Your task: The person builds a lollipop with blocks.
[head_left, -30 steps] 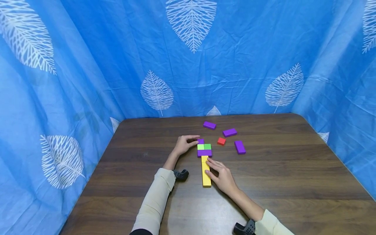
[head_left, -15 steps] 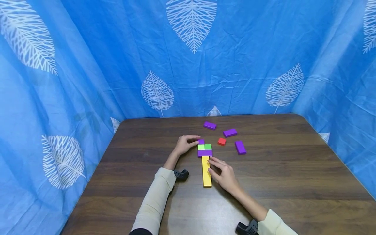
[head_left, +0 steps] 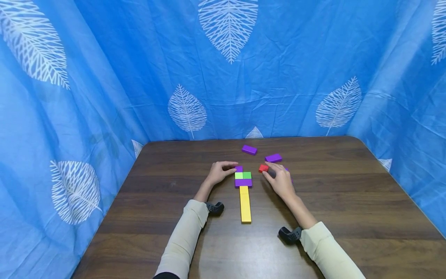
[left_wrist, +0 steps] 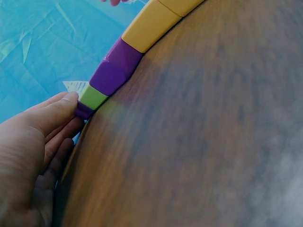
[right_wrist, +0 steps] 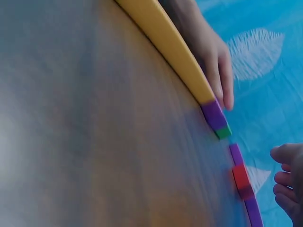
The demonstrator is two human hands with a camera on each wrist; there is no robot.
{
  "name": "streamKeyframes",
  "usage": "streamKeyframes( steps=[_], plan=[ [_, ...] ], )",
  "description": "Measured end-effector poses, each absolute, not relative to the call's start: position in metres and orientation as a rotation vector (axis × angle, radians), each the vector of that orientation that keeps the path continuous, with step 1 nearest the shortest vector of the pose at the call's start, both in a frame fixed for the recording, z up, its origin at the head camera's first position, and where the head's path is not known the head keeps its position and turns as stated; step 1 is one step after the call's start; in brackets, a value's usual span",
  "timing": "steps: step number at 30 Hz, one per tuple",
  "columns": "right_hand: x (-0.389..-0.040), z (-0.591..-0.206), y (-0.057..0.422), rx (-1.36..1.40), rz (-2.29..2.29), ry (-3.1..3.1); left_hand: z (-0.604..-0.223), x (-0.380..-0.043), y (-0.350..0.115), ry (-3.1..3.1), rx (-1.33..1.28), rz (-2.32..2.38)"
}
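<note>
Red block (head_left: pixel 263 168) lies on the worktop (head_left: pixel 331 186) just ahead of the grip of the right hand (head_left: pixel 281 184), whose thumb and forefinger are spread close by it; the right wrist view suggests a gap, so it seems not yet held. That spread likely lets the fingers straddle the block without nudging it. Left of this grip, the left hand (head_left: pixel 219 172) pinches a small purple block (head_left: pixel 239 169) between thumb and forefinger, probably to keep it square against its neighbours. On the near side of that pinch come a light green block (head_left: pixel 238 175) and green block (head_left: pixel 247 175) side by side, a wide purple block (head_left: pixel 243 183), then yellow blocks (head_left: pixel 245 207) end to end, laid snug, perhaps so each stays straight. Beyond the right grip lie two loose purple blocks (head_left: pixel 249 150), well apart from the pinched one.
</note>
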State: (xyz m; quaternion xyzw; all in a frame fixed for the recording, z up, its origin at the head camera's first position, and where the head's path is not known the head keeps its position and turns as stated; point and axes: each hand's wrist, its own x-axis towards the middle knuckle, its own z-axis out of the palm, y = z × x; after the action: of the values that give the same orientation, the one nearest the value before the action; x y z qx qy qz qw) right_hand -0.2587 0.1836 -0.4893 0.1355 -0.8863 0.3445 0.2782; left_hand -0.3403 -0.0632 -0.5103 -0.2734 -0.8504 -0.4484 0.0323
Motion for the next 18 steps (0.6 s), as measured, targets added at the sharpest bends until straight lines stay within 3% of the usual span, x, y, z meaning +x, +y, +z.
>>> streamKeyframes(
  steps=[18],
  plan=[
    [-0.282,-0.492,0.193,0.279,0.783,-2.663,-0.511,-0.340,-0.064,-2.621,-0.850,-1.377]
  ],
)
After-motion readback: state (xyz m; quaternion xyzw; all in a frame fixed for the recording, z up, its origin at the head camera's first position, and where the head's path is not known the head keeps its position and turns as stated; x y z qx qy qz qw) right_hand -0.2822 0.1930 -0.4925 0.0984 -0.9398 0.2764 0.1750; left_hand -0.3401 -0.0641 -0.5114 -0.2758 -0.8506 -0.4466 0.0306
